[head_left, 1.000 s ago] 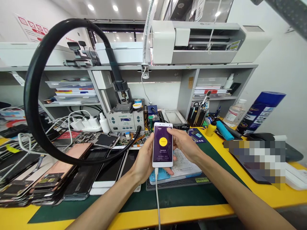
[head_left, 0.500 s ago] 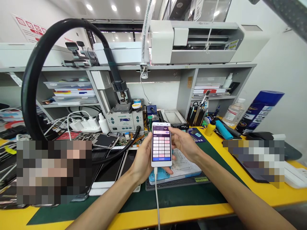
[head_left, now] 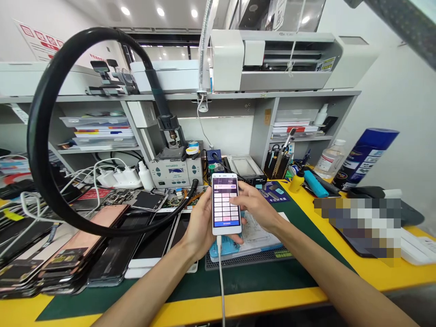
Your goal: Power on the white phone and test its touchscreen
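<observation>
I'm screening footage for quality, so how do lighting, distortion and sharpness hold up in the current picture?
Head view throughout: bright, with ceiling lights glaring white; the blue spray can leans outward, perhaps from wide-angle stretch; a pixelated patch hides detail at right; the phone has a clear outline, but its screen text is too small to read.

Reaches over the near edge of the counter [head_left: 272, 300] with both bare forearms [head_left: 150, 281] converging; cups the left hand [head_left: 199, 222] inward; turns the right hand [head_left: 256, 204] leftward, extending one digit [head_left: 236, 200].
</observation>
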The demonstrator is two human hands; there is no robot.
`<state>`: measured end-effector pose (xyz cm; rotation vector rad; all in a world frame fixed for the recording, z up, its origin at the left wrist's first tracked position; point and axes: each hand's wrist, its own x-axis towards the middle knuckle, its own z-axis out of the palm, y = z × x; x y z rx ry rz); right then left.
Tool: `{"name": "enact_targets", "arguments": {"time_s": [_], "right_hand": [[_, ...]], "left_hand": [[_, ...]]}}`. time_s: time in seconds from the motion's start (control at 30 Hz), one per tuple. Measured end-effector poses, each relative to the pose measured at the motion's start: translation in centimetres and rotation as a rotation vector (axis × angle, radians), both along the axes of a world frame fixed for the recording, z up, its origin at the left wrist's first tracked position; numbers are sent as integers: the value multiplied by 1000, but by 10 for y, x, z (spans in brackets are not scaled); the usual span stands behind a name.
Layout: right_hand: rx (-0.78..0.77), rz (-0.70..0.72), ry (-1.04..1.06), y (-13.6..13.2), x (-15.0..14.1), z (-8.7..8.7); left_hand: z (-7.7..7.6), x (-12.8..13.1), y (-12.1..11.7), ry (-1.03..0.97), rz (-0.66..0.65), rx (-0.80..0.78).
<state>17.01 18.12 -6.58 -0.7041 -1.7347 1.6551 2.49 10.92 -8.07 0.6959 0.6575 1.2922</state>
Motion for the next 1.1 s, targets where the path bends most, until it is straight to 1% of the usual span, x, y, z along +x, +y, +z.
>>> {"name": "enact_targets", "arguments": {"time_s": [0.17, 0.3, 0.47, 0.6, 0.77, 0.87, 0.93, 1.1], "right_hand": [[-20, -31, 32, 3, 1, 0], [-36, -29, 37, 4, 0, 0], [-41, -25, 43, 3, 0, 0], [-58, 55, 2, 1, 2, 5], [7, 217, -63, 1, 8, 10], [23, 269, -54, 2, 9, 8], [17, 247, -48, 3, 8, 7], [-104, 53, 9, 2, 3, 7]], "left_hand": [[0, 1, 1, 9, -11, 10], [-3, -1, 2, 18, 6, -2], [-7, -3, 3, 15, -11, 12], [-5, -3, 3, 8, 8, 0], [0, -2, 2, -7, 30, 4], [-1, -3, 1, 11, 52, 5], [-1, -3, 1, 8, 55, 13], [0, -1, 0, -9, 18, 32]]}}
